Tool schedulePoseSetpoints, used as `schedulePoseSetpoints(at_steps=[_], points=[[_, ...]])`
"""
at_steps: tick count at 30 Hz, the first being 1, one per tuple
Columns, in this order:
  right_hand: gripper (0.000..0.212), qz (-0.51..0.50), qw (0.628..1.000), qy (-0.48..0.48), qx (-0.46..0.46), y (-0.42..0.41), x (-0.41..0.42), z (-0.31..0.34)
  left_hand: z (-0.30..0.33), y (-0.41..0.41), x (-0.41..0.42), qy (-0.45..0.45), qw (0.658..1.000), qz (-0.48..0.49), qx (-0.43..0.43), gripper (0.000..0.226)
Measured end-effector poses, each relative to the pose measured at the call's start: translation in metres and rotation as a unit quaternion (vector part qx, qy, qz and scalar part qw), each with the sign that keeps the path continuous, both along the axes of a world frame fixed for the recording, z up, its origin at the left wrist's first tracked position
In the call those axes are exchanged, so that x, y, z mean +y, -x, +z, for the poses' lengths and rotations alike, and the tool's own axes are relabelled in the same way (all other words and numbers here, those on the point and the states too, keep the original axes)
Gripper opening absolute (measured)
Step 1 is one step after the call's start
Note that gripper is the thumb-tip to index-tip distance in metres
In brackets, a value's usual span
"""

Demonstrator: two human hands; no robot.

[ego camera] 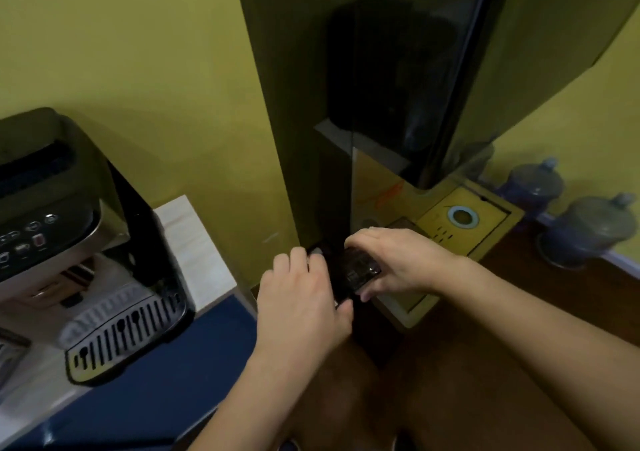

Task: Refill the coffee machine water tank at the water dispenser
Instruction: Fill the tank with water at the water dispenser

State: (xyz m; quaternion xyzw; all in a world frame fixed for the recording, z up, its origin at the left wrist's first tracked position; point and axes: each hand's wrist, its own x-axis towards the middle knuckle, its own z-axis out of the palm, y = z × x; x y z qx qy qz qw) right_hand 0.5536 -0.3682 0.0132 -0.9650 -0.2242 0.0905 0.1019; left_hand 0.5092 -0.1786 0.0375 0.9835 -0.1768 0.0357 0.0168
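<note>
The coffee machine (65, 243), black and silver with a slotted drip tray, stands on the counter at the left. Right of it rises the tall, dark, glossy water dispenser (311, 104). Low against its front, both hands hold a dark object that looks like the water tank (360, 272); only its top shows. My left hand (301, 295) curls around its left side with the thumb underneath. My right hand (398, 260) grips its top and right side. The tank's body and any water level are hidden in the dark.
A pale counter (194, 243) with a blue front carries the coffee machine. A yellow panel with a ring (464, 217) lies right of the dispenser. Two large blue water bottles (588, 229) stand by the yellow wall at the right. The floor is brown wood.
</note>
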Motion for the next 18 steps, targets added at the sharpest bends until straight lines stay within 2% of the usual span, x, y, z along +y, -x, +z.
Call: schedulePoseSetpoints(at_steps=[4,8,11,14,16,18], points=[[0.078,-0.052,0.995,-0.075,0.040,0.009,-0.061,-0.010,-0.006,0.011,-0.057,0.041,0.999,-0.005,-0.011,0.067],[0.082,-0.058,0.996,-0.058,0.047,0.013,-0.102,-0.007,-0.021,0.017,-0.085,0.188,0.982,-0.030,0.004,0.076],[0.083,-0.068,0.995,-0.047,0.049,0.010,-0.124,-0.011,-0.037,0.013,-0.099,0.263,0.963,-0.062,-0.002,0.082],[0.084,-0.076,0.994,-0.056,0.051,0.008,-0.149,-0.019,-0.051,0.006,-0.116,0.364,0.929,-0.029,0.057,0.093],[0.082,-0.074,0.993,-0.074,0.049,0.004,-0.168,-0.023,-0.061,0.002,-0.133,0.398,0.913,-0.006,0.084,0.091],[0.081,-0.066,0.991,-0.099,0.057,0.001,-0.190,-0.029,-0.068,0.001,-0.154,0.407,0.910,0.009,0.079,0.079]])
